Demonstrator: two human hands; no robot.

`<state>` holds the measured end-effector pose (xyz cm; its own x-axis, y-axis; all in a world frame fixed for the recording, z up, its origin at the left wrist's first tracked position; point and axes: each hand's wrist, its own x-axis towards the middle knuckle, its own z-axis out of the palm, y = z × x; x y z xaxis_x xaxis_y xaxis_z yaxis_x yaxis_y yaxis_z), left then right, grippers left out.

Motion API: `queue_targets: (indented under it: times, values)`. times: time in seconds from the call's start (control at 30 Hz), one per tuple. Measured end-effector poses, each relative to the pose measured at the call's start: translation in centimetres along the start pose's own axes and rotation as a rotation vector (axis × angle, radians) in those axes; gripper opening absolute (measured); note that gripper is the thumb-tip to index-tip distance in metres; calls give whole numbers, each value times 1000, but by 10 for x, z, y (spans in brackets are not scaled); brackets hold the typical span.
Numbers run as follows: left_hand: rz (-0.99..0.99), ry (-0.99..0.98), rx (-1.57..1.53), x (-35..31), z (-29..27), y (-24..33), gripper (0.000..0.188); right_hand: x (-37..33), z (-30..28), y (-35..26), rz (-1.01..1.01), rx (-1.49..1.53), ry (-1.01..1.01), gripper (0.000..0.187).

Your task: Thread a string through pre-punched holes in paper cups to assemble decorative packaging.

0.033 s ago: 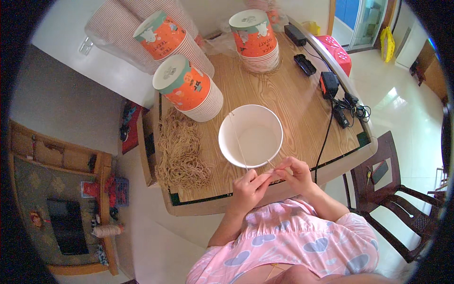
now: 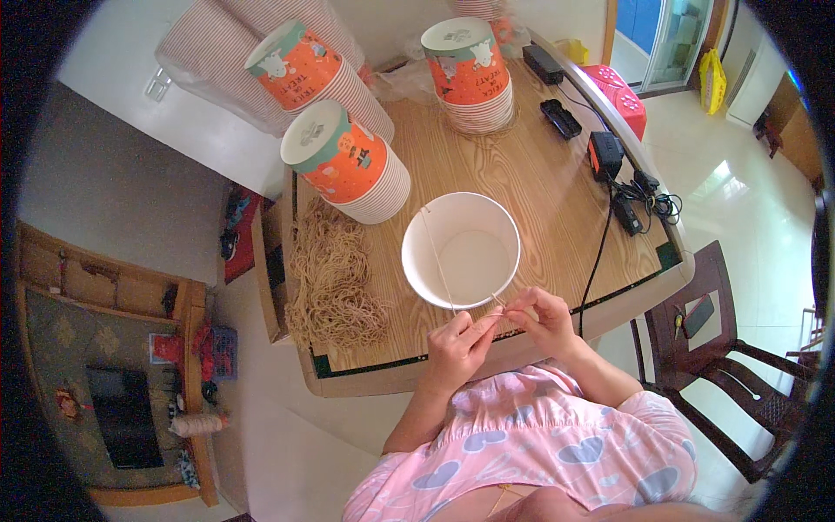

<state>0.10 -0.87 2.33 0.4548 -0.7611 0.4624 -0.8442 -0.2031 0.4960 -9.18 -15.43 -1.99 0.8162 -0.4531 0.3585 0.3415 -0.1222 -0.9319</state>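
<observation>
A white paper bucket (image 2: pixel 477 261) stands open side up near the table's front edge. A thin tan string (image 2: pixel 437 261) runs from its far left rim across the mouth to my fingers. My left hand (image 2: pixel 461 346) pinches the string just outside the near rim. Close beside it, my right hand (image 2: pixel 541 320) is closed, thumb and fingertips pinching another part of the string by the near right rim. The fingertips of both hands nearly meet. A loose heap of tan strings (image 2: pixel 335 278) lies on the table to the left of the bucket.
Stacked orange-and-green paper buckets (image 2: pixel 348 165) stand upside down at the left, with another stack (image 2: pixel 470 78) farther back. Black power adapters (image 2: pixel 606 157) and cables lie along the right edge. A dark wooden chair (image 2: pixel 696 322) stands to the right of the wooden table (image 2: pixel 539 200).
My fingertips have shifted very slightly at the string. The bucket and everything else stay in place.
</observation>
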Motion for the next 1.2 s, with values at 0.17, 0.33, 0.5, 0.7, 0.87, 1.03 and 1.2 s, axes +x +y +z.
queue_targets:
  times: [0.17, 0.33, 0.5, 0.7, 0.87, 1.03, 1.2]
  values:
    - [21, 60, 43, 6, 2, -1, 30, -6, -1, 3, 122, 75, -52, 6]
    - [25, 17, 48, 7, 1, 0, 31, -4, -2, -2, 128, 127, -112, 4]
    - [4, -3, 9, 8, 3, 0, 25, -3, -3, -1, 143, 130, -146, 5]
    - [-144, 56, -133, 1, 12, 4, 11, 6, 6, 10, 120, 147, 159, 6]
    - [-236, 110, -156, 1, 14, 13, 10, 5, 10, 13, 258, 284, 195, 6]
    - [-379, 129, -297, -8, 22, 18, 8, -3, 11, 25, 489, 520, 165, 8]
    - [-715, 201, -941, -26, 40, 13, 7, -12, 19, 28, 689, 892, 98, 9]
